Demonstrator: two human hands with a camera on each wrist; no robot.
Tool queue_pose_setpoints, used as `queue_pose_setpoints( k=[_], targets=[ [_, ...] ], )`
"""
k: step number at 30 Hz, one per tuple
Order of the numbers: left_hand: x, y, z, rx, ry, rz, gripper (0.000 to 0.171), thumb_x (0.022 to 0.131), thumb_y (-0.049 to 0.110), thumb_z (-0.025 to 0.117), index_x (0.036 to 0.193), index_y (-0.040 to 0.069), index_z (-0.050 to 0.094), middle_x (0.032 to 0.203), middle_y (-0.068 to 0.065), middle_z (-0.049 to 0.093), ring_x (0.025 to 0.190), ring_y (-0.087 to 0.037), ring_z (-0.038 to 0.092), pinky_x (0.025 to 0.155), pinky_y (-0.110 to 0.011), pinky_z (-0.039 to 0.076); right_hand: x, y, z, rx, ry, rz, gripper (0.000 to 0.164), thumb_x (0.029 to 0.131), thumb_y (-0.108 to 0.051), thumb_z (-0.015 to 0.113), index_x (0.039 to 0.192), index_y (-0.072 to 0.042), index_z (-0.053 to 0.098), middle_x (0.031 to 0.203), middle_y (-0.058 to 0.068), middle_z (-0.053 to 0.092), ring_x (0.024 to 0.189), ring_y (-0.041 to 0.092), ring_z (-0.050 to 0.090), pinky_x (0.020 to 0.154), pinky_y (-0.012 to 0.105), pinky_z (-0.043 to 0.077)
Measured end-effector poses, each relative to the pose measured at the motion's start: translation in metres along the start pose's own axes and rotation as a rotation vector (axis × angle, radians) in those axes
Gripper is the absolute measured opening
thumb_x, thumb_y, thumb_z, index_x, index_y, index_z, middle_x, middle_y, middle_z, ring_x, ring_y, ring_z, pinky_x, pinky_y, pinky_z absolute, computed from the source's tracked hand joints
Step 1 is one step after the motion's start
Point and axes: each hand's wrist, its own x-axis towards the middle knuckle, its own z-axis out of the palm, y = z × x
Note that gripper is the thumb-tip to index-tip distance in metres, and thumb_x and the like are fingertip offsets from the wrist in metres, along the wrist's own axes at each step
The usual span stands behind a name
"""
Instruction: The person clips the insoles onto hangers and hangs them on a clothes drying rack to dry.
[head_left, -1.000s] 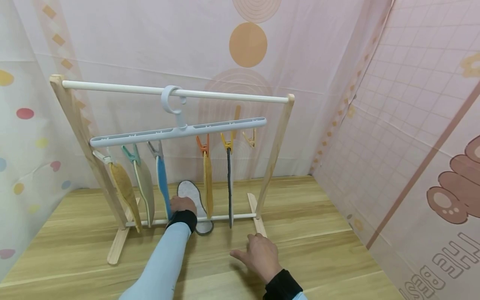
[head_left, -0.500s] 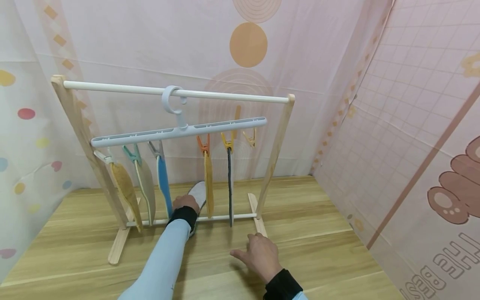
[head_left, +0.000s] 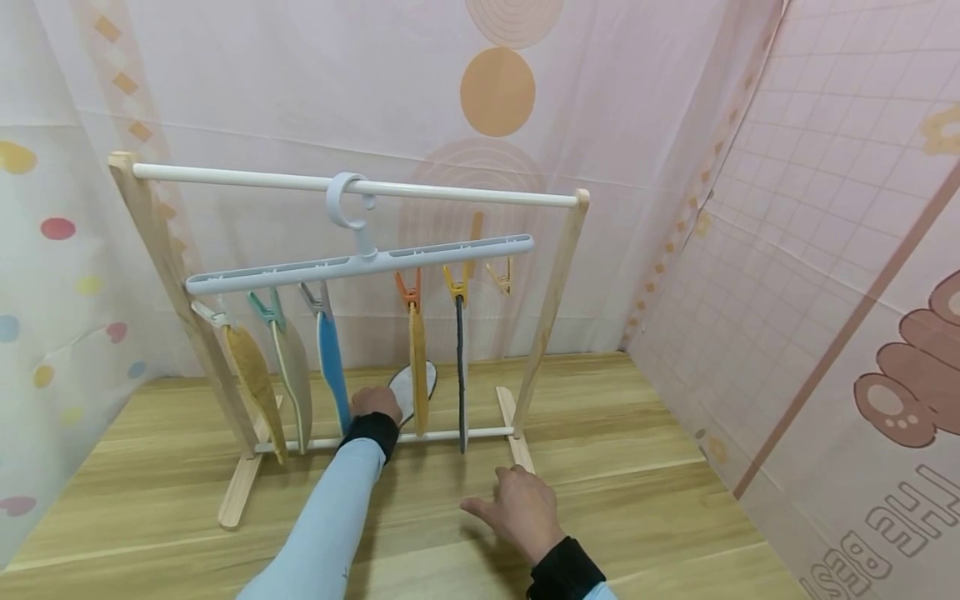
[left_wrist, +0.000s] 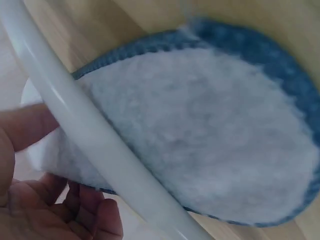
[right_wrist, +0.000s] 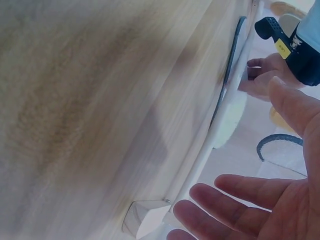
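A fluffy white insole (left_wrist: 200, 130) with a dark blue-grey edge fills much of the left wrist view, behind the rack's white lower bar (left_wrist: 95, 135). My left hand (head_left: 377, 403) reaches past that bar and pinches one end of the insole, thumb on one side and fingers curled at the other. In the head view the insole (head_left: 403, 387) is partly hidden by this hand and by a hanging yellow insole (head_left: 417, 371). My right hand (head_left: 517, 510) hovers low over the table near the rack's right foot (head_left: 517, 433), fingers spread, holding nothing.
A wooden rack carries a pale blue hanger (head_left: 360, 265) on its white top bar (head_left: 240, 177). Several insoles hang from its coloured clips, including a blue one (head_left: 332, 367) beside my left wrist. A yellowish clip (head_left: 502, 277) at the right holds nothing. Printed curtains stand behind the wood-grain table (head_left: 630, 483).
The insole on the table has turned and slid back, its far end swinging rightward behind the hanging yellow insole. My left hand has shifted slightly right with it. My right hand stays in place.
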Motion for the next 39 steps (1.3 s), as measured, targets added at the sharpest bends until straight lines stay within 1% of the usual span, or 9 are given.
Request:
queue_pose_setpoints(
  k=[4, 8, 11, 15, 18, 27, 31, 33, 39],
  targets=[
    [0.001, 0.001, 0.002, -0.043, 0.017, -0.035, 0.02, 0.094, 0.003, 0.054, 0.096, -0.01, 0.068, 0.098, -0.03, 0.067, 0.093, -0.043, 0.063, 0.079, -0.052, 0.051, -0.001, -0.002, -0.001, -0.004, -0.001, 0.006, 0.072, 0.076, -0.061, 0.076, 0.11, 0.002, 0.071, 0.083, 0.006, 0.065, 0.069, 0.02, 0.061, 0.057, 0.035, 0.05],
    [-0.001, 0.003, -0.003, -0.144, 0.049, -0.051, 0.02, 0.094, 0.001, 0.051, 0.1, -0.012, 0.066, 0.098, -0.031, 0.067, 0.091, -0.044, 0.065, 0.077, -0.056, 0.052, -0.001, -0.004, -0.002, -0.002, -0.012, 0.02, 0.072, 0.076, -0.061, 0.077, 0.111, 0.002, 0.07, 0.084, 0.007, 0.065, 0.071, 0.021, 0.061, 0.058, 0.037, 0.05],
    [-0.003, 0.004, -0.008, -0.222, 0.098, -0.061, 0.018, 0.094, 0.0, 0.053, 0.099, -0.013, 0.064, 0.095, -0.032, 0.067, 0.087, -0.045, 0.066, 0.073, -0.057, 0.053, -0.001, -0.005, -0.003, 0.006, -0.023, 0.029, 0.072, 0.076, -0.06, 0.077, 0.112, 0.002, 0.07, 0.084, 0.007, 0.065, 0.071, 0.021, 0.061, 0.058, 0.037, 0.05],
    [-0.003, 0.006, -0.014, -0.3, 0.185, -0.055, 0.012, 0.094, 0.0, 0.057, 0.098, -0.01, 0.061, 0.092, -0.03, 0.066, 0.084, -0.045, 0.066, 0.07, -0.054, 0.054, -0.001, -0.006, -0.003, 0.008, -0.022, 0.027, 0.071, 0.076, -0.059, 0.077, 0.111, 0.002, 0.07, 0.083, 0.007, 0.064, 0.069, 0.019, 0.06, 0.057, 0.036, 0.05],
    [-0.003, 0.008, -0.018, -0.345, 0.243, -0.042, 0.009, 0.095, 0.0, 0.058, 0.101, -0.006, 0.057, 0.093, -0.028, 0.065, 0.084, -0.045, 0.064, 0.071, -0.054, 0.052, -0.001, -0.007, -0.004, 0.01, -0.013, 0.021, 0.071, 0.076, -0.059, 0.078, 0.111, 0.003, 0.07, 0.083, 0.007, 0.065, 0.069, 0.02, 0.06, 0.057, 0.037, 0.05],
    [-0.009, 0.022, -0.043, -0.474, 0.34, -0.03, 0.007, 0.098, -0.003, 0.049, 0.104, -0.003, 0.052, 0.097, -0.026, 0.064, 0.086, -0.043, 0.064, 0.07, -0.052, 0.05, -0.001, -0.011, -0.008, -0.004, 0.012, 0.001, 0.07, 0.076, -0.059, 0.077, 0.111, 0.001, 0.07, 0.084, 0.007, 0.065, 0.073, 0.023, 0.063, 0.059, 0.038, 0.051],
    [-0.014, 0.025, -0.049, -0.519, 0.356, -0.012, 0.011, 0.1, -0.003, 0.046, 0.108, -0.004, 0.052, 0.102, -0.028, 0.063, 0.092, -0.043, 0.064, 0.076, -0.053, 0.051, 0.0, -0.011, -0.01, -0.003, 0.019, -0.007, 0.069, 0.077, -0.059, 0.077, 0.11, 0.002, 0.07, 0.083, 0.008, 0.064, 0.073, 0.024, 0.063, 0.06, 0.039, 0.051],
    [-0.018, 0.026, -0.051, -0.523, 0.363, 0.015, 0.012, 0.099, -0.004, 0.045, 0.109, -0.006, 0.052, 0.104, -0.029, 0.063, 0.095, -0.044, 0.064, 0.079, -0.053, 0.051, 0.0, -0.011, -0.01, -0.006, 0.025, -0.013, 0.069, 0.077, -0.059, 0.076, 0.109, 0.002, 0.07, 0.083, 0.008, 0.065, 0.073, 0.023, 0.063, 0.06, 0.038, 0.051],
    [-0.028, 0.026, -0.055, -0.495, 0.411, 0.098, 0.014, 0.101, -0.002, 0.042, 0.1, -0.007, 0.055, 0.095, -0.029, 0.064, 0.089, -0.044, 0.064, 0.073, -0.053, 0.05, 0.002, -0.011, -0.01, 0.01, 0.046, -0.02, 0.068, 0.077, -0.059, 0.076, 0.107, 0.001, 0.071, 0.085, 0.01, 0.067, 0.071, 0.023, 0.063, 0.056, 0.036, 0.049]
  ],
)
